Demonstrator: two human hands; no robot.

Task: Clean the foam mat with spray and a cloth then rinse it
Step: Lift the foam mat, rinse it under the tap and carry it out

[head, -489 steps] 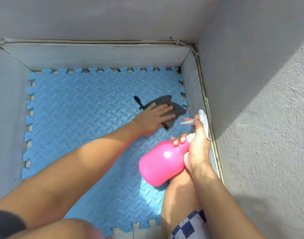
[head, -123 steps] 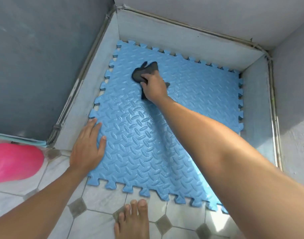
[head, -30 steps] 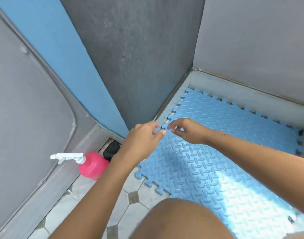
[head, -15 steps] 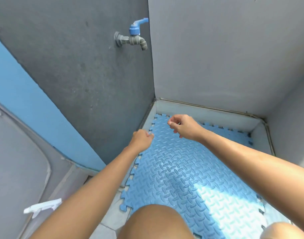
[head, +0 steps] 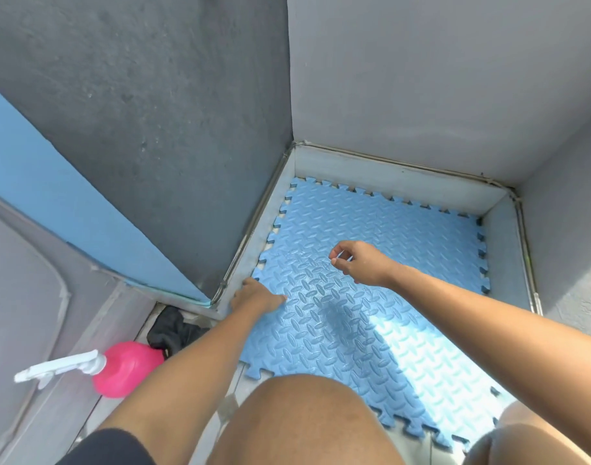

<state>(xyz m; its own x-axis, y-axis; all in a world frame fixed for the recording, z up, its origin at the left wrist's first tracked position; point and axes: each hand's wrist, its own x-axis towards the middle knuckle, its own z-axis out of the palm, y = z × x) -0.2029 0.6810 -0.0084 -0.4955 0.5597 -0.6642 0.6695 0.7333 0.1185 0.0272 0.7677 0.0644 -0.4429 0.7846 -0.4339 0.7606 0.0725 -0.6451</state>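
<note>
Both hands have dropped: left hand (head: 258,298) presses flat on the mat (head: 371,297) at its left edge, right hand (head: 361,261) hovers, fingers loosely apart, empty. Lifting one-handed, the floppy mat could fold.

Left hand (head: 253,298) flat, right hand (head: 361,263) raised, loosely curled

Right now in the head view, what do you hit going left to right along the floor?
Spray bottle → dark cloth → left hand at the mat's left edge → right hand over the blue foam mat.
</note>
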